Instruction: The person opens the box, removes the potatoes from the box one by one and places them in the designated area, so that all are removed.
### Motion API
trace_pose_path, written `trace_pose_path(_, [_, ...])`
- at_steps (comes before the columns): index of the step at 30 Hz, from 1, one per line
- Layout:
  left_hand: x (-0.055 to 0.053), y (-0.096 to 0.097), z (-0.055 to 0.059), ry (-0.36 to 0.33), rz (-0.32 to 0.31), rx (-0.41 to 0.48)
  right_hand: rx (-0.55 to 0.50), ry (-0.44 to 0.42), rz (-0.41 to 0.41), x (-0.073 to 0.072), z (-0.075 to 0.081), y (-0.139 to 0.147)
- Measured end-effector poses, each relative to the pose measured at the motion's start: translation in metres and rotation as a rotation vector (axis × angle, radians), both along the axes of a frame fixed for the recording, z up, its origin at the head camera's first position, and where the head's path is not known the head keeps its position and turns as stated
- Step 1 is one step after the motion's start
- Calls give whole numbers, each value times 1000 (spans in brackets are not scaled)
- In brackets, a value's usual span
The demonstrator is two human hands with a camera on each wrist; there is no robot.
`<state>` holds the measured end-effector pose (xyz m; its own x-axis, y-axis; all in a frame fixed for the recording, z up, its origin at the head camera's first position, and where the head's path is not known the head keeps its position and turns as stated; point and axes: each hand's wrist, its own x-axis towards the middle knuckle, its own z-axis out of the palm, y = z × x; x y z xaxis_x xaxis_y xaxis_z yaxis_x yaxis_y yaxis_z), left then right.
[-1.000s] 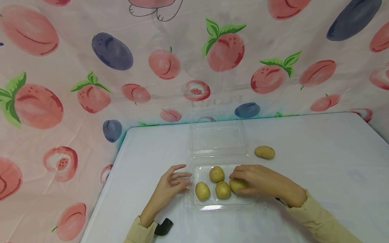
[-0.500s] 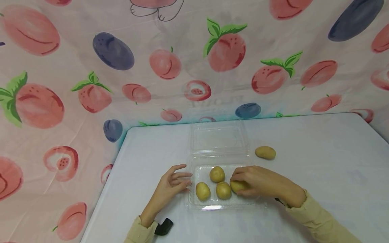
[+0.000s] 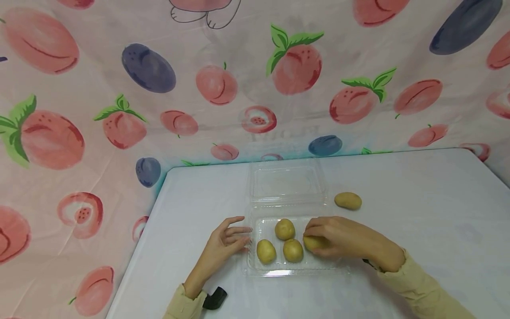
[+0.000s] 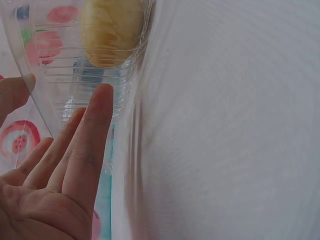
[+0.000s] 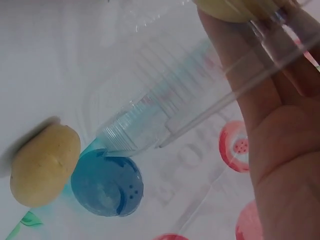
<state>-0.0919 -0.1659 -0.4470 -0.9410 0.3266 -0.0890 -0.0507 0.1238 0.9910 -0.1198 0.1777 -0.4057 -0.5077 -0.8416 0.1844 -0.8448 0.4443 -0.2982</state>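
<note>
A clear plastic clamshell container (image 3: 275, 273) lies on the table with its lid (image 3: 287, 180) folded back. My right hand (image 3: 338, 237) reaches over its right side and grips a potato (image 3: 314, 243) there, with the fingers hiding part of it. Three other potatoes sit in the base: one at the back (image 3: 284, 229), one at the front middle (image 3: 293, 250), one at the left (image 3: 266, 251). Beside the left wall is my left hand (image 3: 225, 243), fingers extended along the rim and nothing held. The left wrist view shows those fingers (image 4: 97, 125) close to the ribbed wall.
One more potato (image 3: 348, 200) lies on the white table (image 3: 418, 199), right of the lid. Behind the table hangs a fruit-printed cloth (image 3: 239, 110). A black wrist mount (image 3: 215, 298) shows below the left hand.
My right hand and the potato it grips have shifted slightly right, leaving a small gap from the front middle potato. The left hand stays where it was.
</note>
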Motion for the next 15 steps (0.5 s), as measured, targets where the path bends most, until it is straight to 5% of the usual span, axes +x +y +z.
trace_pose_path(15, [-1,-1,-3,11,-5,2,-23,86,-13,-4,15,12])
